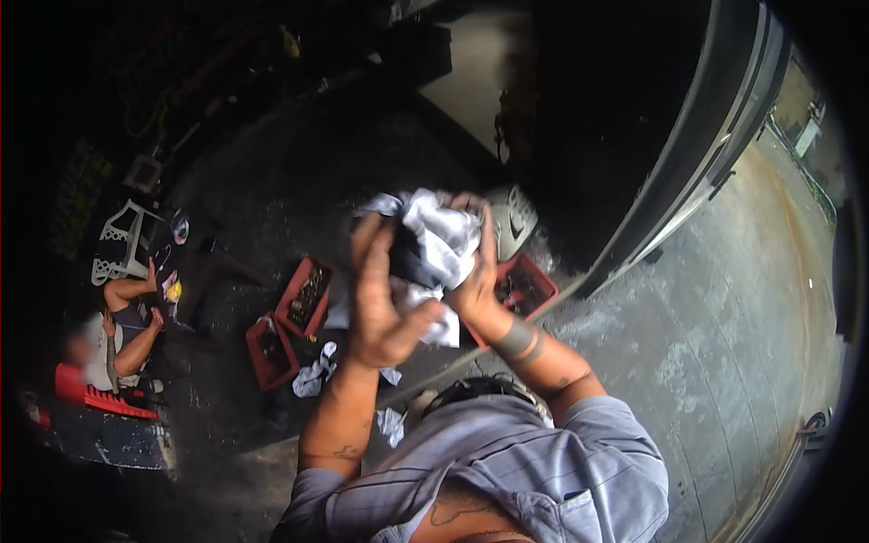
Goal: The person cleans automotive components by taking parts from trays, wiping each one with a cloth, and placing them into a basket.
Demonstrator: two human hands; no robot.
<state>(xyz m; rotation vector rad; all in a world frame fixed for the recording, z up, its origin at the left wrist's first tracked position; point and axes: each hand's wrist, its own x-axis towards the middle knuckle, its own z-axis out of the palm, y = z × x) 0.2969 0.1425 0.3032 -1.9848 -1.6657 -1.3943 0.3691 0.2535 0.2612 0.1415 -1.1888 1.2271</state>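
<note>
A bundled white cloth (441, 235) is held up in front of my chest, between both hands. A dark object shows inside its folds; I cannot make out what it is. My left hand (376, 299) presses on the bundle from the left side, fingers pointing up and blurred by motion. On the right side my right hand (480, 249) wraps round the cloth, its fingertips partly hidden behind it. Part of the cloth hangs down below the palms.
Red bins (304, 295) with small dark parts stand on the floor, another red bin (527, 288) at right. Crumpled cloths (314, 371) lie nearby. A person (118, 348) sits on a red chair (80, 387) at left, near a white plastic chair (127, 240).
</note>
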